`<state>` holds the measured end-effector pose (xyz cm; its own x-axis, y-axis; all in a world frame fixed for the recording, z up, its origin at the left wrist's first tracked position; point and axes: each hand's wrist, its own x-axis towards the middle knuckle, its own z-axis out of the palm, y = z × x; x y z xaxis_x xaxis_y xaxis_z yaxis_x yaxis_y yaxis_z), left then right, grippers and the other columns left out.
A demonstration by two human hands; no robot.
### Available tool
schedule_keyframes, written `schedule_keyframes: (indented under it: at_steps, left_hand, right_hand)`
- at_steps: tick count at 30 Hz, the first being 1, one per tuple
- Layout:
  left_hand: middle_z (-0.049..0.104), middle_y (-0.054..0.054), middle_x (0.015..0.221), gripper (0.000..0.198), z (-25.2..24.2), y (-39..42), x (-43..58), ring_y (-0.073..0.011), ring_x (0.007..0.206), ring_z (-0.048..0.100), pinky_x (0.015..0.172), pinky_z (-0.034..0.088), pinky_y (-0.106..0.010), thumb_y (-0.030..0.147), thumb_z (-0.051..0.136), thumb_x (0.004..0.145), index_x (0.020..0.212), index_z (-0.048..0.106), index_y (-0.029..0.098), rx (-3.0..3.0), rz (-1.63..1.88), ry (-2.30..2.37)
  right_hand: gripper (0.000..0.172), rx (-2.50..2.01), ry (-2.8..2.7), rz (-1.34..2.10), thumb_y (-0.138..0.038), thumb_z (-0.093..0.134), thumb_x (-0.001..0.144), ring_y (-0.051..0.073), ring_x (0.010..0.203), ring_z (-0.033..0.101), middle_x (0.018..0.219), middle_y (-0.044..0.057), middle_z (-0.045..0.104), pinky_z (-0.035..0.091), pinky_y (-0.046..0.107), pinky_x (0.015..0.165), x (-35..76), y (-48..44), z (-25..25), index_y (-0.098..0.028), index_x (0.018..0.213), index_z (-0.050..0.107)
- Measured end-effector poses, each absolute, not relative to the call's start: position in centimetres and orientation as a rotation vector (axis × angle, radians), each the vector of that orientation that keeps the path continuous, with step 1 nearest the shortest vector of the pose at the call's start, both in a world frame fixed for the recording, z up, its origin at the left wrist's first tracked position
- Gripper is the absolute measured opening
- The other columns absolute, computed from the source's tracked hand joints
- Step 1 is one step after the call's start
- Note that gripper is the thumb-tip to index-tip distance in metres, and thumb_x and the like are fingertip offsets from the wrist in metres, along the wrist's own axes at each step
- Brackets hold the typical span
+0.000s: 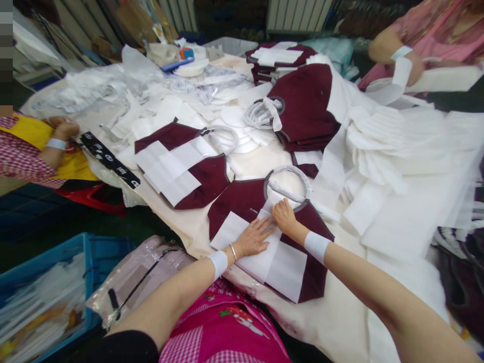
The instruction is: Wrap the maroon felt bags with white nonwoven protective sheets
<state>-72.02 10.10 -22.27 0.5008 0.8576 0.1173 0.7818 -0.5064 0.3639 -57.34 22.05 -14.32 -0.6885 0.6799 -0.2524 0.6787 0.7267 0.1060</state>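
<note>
A maroon garment piece (242, 201) with a grey-edged round neck opening (288, 187) lies in front of me on the table. White paper sheets (278, 262) cover its middle. My left hand (255, 237) lies flat on the paper, fingers spread. My right hand (283, 217) rests just beside it near the neck opening, fingertips curled onto the paper's upper edge. Both wrists wear white bands. A second maroon piece (207, 176) with white sheets lies further left.
A stack of maroon garments (306, 108) and piles of white sheets (381, 146) fill the table's middle and right. A person's hand (62, 128) works at the left, another person (412, 60) at the far right. A blue crate (86, 252) stands lower left.
</note>
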Motion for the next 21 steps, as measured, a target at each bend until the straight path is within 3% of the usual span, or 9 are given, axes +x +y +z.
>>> schedule_keyframes:
  at_steps: [4,9,13,16,21]
  left_hand:
    - [0.023,-0.009,0.163,0.068,-22.5,10.1,-72.0,-0.0296,0.151,0.016,0.12,0.021,-0.051,0.04,0.051,0.09,0.152,0.026,0.025,2.517,0.381,1.407]
    - [0.023,-0.01,0.163,0.067,-22.7,10.2,-71.9,-0.0293,0.151,0.016,0.118,0.024,-0.051,0.04,0.052,0.09,0.151,0.029,0.025,2.546,0.349,1.427]
    - [0.025,-0.01,0.162,0.066,-22.7,10.2,-71.8,-0.0296,0.151,0.017,0.118,0.024,-0.051,0.038,0.052,0.09,0.151,0.03,0.025,2.563,0.334,1.428]
    - [0.025,-0.009,0.162,0.065,-22.6,10.2,-71.8,-0.0291,0.151,0.017,0.119,0.023,-0.05,0.037,0.052,0.09,0.15,0.031,0.025,2.576,0.341,1.421]
    - [0.024,-0.009,0.163,0.065,-22.4,10.3,-71.8,-0.0279,0.151,0.017,0.119,0.023,-0.05,0.036,0.051,0.09,0.151,0.03,0.025,2.587,0.295,1.435]
  right_hand:
    - [0.028,1.299,2.63,0.021,-0.027,0.063,0.08,0.03,0.103,0.053,0.102,0.018,0.068,0.03,0.045,0.101,-55.7,25.8,-13.4,-0.009,0.102,0.062]
    - [0.023,1.887,2.504,0.069,-0.026,0.046,0.09,0.026,0.09,0.055,0.097,0.017,0.067,0.033,0.041,0.084,-50.7,26.0,-11.8,-0.01,0.103,0.055]
    - [0.021,2.334,2.479,-0.58,-0.04,0.047,0.089,0.019,0.072,0.054,0.074,0.004,0.062,0.034,0.033,0.069,-46.3,19.1,-12.9,-0.021,0.082,0.052]
    - [0.025,2.421,2.379,-1.064,-0.046,0.049,0.087,0.019,0.067,0.054,0.067,-0.001,0.057,0.038,0.032,0.065,-44.0,11.4,-14.2,-0.024,0.076,0.05]
    - [0.031,2.562,2.176,-1.347,-0.052,0.047,0.088,0.023,0.081,0.063,0.085,0.004,0.068,0.048,0.037,0.077,-40.9,0.6,-15.9,-0.025,0.085,0.061]
